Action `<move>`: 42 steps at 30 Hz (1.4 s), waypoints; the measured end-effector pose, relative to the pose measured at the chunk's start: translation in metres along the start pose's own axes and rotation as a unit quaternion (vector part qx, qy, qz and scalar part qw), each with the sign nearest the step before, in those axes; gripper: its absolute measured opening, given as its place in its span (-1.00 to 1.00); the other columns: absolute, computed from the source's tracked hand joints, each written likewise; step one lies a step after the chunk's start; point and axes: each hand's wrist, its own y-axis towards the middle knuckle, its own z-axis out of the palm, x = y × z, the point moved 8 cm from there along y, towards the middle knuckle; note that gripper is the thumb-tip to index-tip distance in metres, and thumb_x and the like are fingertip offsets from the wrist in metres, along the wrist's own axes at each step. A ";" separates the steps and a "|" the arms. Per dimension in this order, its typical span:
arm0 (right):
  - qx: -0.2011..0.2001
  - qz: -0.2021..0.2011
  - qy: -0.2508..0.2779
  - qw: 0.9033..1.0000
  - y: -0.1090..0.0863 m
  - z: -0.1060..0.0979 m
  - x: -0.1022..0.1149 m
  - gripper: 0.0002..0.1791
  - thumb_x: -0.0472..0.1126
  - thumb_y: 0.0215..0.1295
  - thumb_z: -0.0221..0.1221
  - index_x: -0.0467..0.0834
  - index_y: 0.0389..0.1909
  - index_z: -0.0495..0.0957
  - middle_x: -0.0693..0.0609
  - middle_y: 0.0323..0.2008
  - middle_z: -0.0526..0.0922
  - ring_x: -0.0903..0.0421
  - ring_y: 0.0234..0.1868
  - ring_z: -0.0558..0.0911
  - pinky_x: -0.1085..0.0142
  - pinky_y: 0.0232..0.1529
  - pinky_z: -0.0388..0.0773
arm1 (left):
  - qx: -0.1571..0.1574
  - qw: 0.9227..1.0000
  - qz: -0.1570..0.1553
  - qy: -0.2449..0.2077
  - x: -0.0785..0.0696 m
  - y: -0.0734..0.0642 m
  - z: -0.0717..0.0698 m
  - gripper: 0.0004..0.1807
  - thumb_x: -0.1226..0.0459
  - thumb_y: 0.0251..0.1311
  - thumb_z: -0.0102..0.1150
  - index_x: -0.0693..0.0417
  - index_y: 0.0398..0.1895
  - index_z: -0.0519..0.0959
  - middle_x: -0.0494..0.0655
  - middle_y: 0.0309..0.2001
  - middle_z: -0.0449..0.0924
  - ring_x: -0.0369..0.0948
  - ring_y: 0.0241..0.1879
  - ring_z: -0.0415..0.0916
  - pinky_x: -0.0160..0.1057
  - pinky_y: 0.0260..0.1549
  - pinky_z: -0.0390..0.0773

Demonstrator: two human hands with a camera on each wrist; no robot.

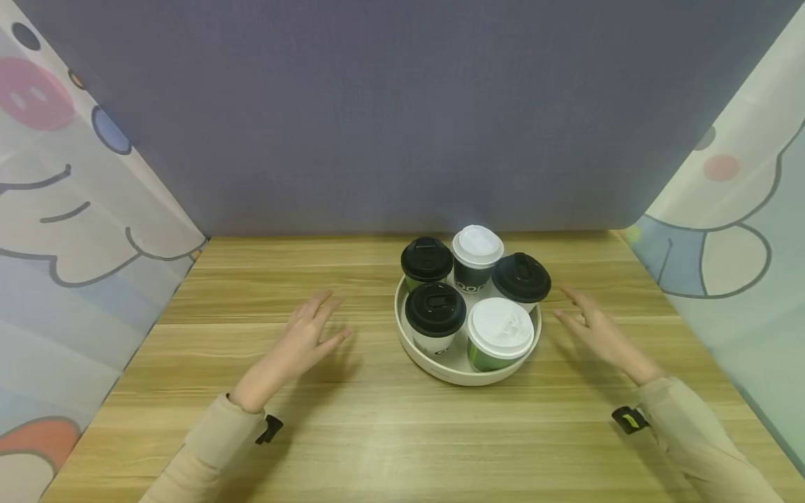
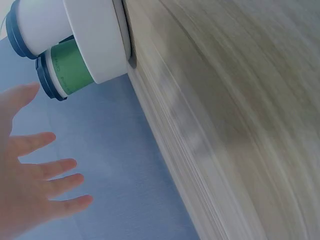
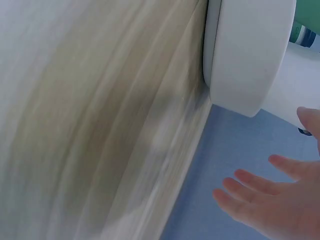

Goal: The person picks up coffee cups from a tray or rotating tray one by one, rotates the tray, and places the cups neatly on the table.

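Observation:
A round white tray (image 1: 462, 377) on the wooden table bears several lidded paper coffee cups. At its front stand a white cup with a black lid (image 1: 435, 309) and a green cup with a white lid (image 1: 501, 327). Behind them are a green black-lidded cup (image 1: 427, 260), a dark cup with a white lid (image 1: 478, 248) and another black-lidded cup (image 1: 521, 278). My left hand (image 1: 305, 332) hovers left of the tray, fingers spread and holding nothing. On the other side, my right hand (image 1: 597, 334) is close beside the tray's right edge, its fingers extended and empty.
A grey-blue panel (image 1: 409, 119) rises along the table's back edge. Cartoon-printed curtains (image 1: 82, 209) hang at both sides. Bare wood tabletop (image 1: 390, 433) stretches in front of the tray.

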 end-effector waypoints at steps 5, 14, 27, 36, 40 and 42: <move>0.003 -0.011 0.059 0.998 0.002 0.004 0.002 -0.40 -0.17 0.33 -0.11 -0.48 0.23 -0.01 -0.53 0.08 0.18 -0.45 0.04 0.25 -0.22 -0.04 0.23 | -0.014 1.000 0.016 -0.007 -0.003 -0.001 -0.003 -0.34 0.06 0.12 0.08 0.20 0.23 0.20 0.27 0.22 0.12 0.19 0.17 0.13 0.17 0.11 0.08; 0.028 -0.004 0.161 0.987 0.006 0.015 -0.001 -0.47 -0.27 0.34 -0.15 -0.52 0.19 0.01 -0.53 0.00 0.30 -0.26 -0.11 0.47 0.05 -0.15 0.47 | -0.026 0.999 0.040 -0.016 -0.012 -0.001 -0.006 -0.36 0.09 0.10 0.10 0.22 0.21 0.23 0.26 0.17 0.22 0.17 0.13 0.21 0.14 0.09 0.15; 0.095 0.105 0.309 0.941 0.010 0.045 -0.013 -0.31 -0.14 0.35 -0.15 -0.50 0.26 -0.22 -0.56 0.09 0.18 0.05 -0.10 0.53 0.14 -0.07 0.45 | -0.040 0.997 0.063 -0.020 -0.019 -0.003 -0.006 -0.39 0.09 0.09 0.11 0.23 0.17 0.29 0.24 0.10 0.31 0.13 0.09 0.28 0.16 0.04 0.21; 0.120 0.137 0.357 0.916 0.007 0.052 -0.013 -0.27 -0.09 0.38 -0.22 -0.51 0.25 -0.34 -0.57 0.16 0.01 -0.01 -0.01 0.47 0.24 -0.04 0.44 | -0.039 0.997 0.066 -0.024 -0.026 0.000 -0.006 -0.41 0.11 0.09 0.11 0.21 0.16 0.30 0.20 0.11 0.32 0.09 0.09 0.29 0.10 0.05 0.24; 0.122 0.146 0.372 0.909 0.007 0.053 -0.012 -0.27 -0.11 0.39 -0.23 -0.52 0.25 -0.36 -0.59 0.16 -0.02 0.03 -0.04 0.48 0.26 -0.05 0.45 | -0.037 0.997 0.071 -0.025 -0.030 0.003 -0.007 -0.42 0.08 0.12 0.08 0.19 0.16 0.31 0.16 0.10 0.34 0.05 0.08 0.31 0.04 0.04 0.29; 0.123 0.147 0.377 0.906 0.008 0.054 -0.011 -0.28 -0.12 0.39 -0.24 -0.52 0.24 -0.38 -0.59 0.16 -0.03 0.03 -0.04 0.48 0.27 -0.06 0.45 | -0.037 0.996 0.074 -0.027 -0.034 0.006 -0.009 -0.43 0.09 0.11 0.10 0.19 0.15 0.32 0.16 0.10 0.34 0.05 0.07 0.32 0.01 0.04 0.30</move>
